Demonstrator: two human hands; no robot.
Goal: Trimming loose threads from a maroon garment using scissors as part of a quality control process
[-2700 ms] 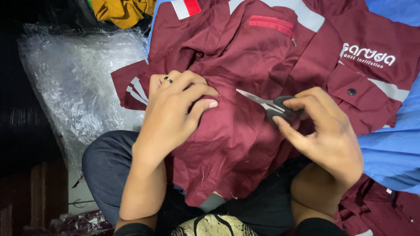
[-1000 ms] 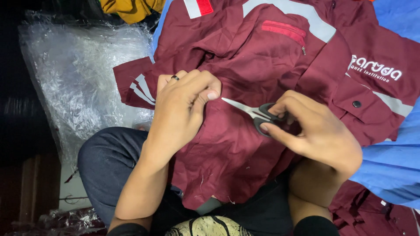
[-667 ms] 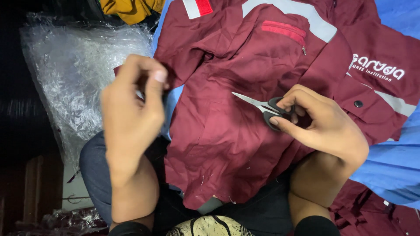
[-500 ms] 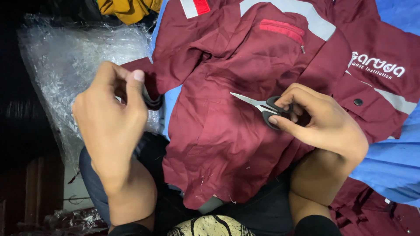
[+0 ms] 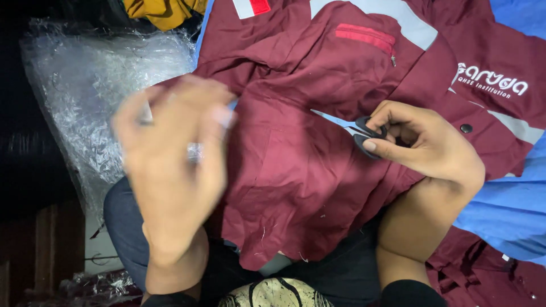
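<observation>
Maroon jacket (image 5: 307, 170), white lettering, right hand (image 5: 424, 145) gripping scissors (image 5: 358, 132)

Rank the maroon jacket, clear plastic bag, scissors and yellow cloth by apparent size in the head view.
1. maroon jacket
2. clear plastic bag
3. yellow cloth, cut off by the frame, so unsure
4. scissors, partly hidden in the right hand

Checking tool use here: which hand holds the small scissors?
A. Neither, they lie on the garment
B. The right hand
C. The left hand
B: the right hand grips the scissors over the maroon garment, while the blurred left hand is raised apart from them.
</observation>
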